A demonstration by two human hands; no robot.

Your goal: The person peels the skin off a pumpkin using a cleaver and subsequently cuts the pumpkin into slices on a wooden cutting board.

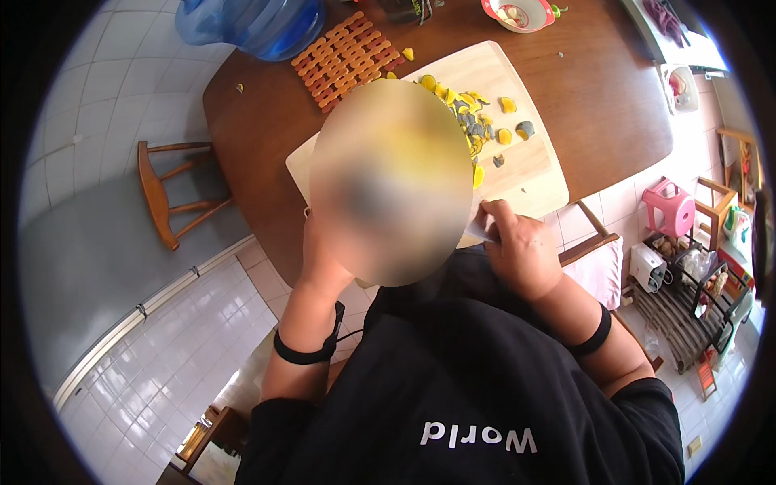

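A pale wooden cutting board [530,176] lies on the brown table, with many yellow-orange slices [504,136] with dark green rind scattered over its far and right side. My right hand [522,245] is closed on a knife, whose blade [479,233] shows in part beside the thumb, at the board's near edge. My left hand [324,248] is at the board's near left; its fingers are hidden by a large blurred oval that covers the middle of the view. What the left hand touches cannot be seen.
An orange slatted trivet [345,60] and a blue water jug [260,27] stand behind the board. A red-rimmed bowl [521,15] holds pale pieces at the far edge. Wooden chairs are at left [159,194] and right [585,257]; a pink stool [670,206] stands farther right.
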